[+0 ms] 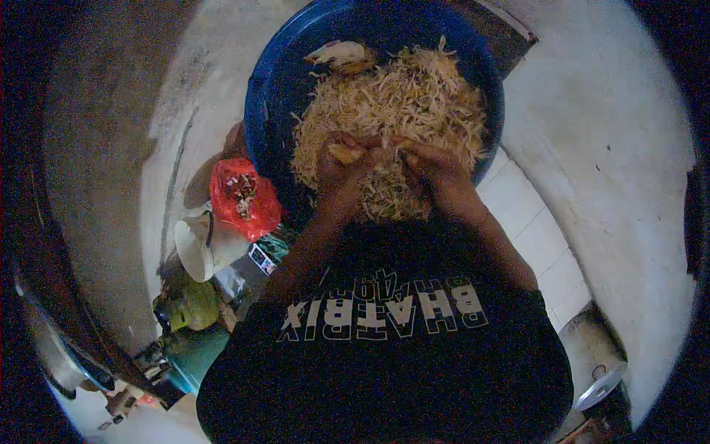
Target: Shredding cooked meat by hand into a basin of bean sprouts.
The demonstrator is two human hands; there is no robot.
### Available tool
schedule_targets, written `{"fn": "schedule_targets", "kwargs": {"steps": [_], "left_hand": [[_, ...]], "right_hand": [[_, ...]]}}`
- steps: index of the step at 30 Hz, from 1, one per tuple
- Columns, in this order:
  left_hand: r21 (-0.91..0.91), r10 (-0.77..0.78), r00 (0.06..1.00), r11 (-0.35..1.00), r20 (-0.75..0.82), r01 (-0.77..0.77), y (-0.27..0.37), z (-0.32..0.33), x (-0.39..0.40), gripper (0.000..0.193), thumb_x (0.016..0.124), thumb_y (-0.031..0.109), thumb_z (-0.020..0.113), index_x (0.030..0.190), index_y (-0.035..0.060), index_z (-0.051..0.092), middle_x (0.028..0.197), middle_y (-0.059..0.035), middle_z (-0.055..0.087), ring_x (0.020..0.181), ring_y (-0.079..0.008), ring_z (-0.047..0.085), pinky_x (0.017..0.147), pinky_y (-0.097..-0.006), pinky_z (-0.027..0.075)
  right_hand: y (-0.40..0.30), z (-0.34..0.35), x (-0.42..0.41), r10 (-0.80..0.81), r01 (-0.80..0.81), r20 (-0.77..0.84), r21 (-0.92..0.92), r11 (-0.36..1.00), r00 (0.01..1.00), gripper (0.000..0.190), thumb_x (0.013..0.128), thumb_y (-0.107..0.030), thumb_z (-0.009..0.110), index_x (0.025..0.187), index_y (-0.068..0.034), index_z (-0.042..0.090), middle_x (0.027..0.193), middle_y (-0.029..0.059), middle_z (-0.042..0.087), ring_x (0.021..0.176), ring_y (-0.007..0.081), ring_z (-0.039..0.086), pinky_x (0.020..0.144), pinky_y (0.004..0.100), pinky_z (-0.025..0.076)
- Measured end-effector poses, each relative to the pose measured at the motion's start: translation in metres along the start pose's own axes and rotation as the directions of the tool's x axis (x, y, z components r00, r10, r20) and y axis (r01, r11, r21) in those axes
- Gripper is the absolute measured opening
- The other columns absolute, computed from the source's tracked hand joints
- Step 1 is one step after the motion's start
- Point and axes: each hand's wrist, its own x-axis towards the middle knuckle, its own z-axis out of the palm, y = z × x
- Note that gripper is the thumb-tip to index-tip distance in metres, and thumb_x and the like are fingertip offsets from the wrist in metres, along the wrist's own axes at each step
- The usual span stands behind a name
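A wide blue plastic basin [266, 111] lies before me, holding a large heap of pale shredded meat [399, 100], which looks like chicken. My left hand [341, 169] is over the near part of the heap, its fingers curled around a yellowish piece of meat [345, 154]. Close beside it, my right hand [438, 166] has its thumb and fingers pinched together near a pale strand; the dim picture does not settle how much it holds. The fingertips of both hands almost meet. An unshredded chunk of meat [341, 55] rests at the far left of the heap.
Left of the basin sits a red plastic bag [244, 197] with scraps inside, next to a white bucket [194, 250]. A yellowish container [194, 305] and a teal bin [197, 355] stand nearer. A metal canister [593, 355] is at lower right, by white tiles [538, 233].
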Motion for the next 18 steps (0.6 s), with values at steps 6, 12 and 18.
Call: {"fn": "schedule_targets", "kwargs": {"steps": [6, 12, 18], "left_hand": [[0.165, -0.140, 0.985, 0.974, -0.104, 0.156, -0.006, -0.004, -0.001, 0.037, 0.076, -0.001, 0.075, 0.096, 0.0116, 0.046, 0.095, -0.0080, 0.065, 0.081, -0.0151, 0.062, 0.072, -0.0288, 0.053], [0.108, 0.030, 0.992, 0.994, -0.119, -0.017, -0.017, -0.004, -0.002, 0.037, 0.075, 0.000, 0.077, 0.095, 0.0100, 0.047, 0.092, -0.0067, 0.064, 0.080, -0.0138, 0.062, 0.068, -0.0289, 0.053], [0.025, 0.058, 0.988, 0.998, -0.140, -0.055, -0.003, 0.006, -0.019, 0.035, 0.076, 0.000, 0.076, 0.091, 0.0096, 0.047, 0.090, -0.0082, 0.065, 0.080, -0.0157, 0.063, 0.071, -0.0291, 0.052]], "right_hand": [[-0.004, 0.009, -0.001, -0.036, 0.032, -0.033, -0.125, 0.992, 0.999, 0.040, 0.099, -0.026, 0.050, 0.133, -0.005, 0.051, 0.074, -0.0010, 0.053, 0.067, 0.0095, 0.050, 0.060, 0.0259, 0.044], [0.007, 0.013, -0.003, -0.267, 0.184, -0.271, -0.294, 0.938, 0.925, 0.040, 0.098, -0.027, 0.052, 0.133, -0.008, 0.051, 0.077, 0.0006, 0.056, 0.064, 0.0095, 0.050, 0.057, 0.0258, 0.043], [0.048, 0.014, -0.006, -0.147, 0.106, -0.118, -0.302, 0.947, 0.982, 0.034, 0.098, -0.025, 0.050, 0.126, -0.006, 0.055, 0.074, 0.0001, 0.054, 0.057, 0.0091, 0.047, 0.051, 0.0247, 0.040]]}}
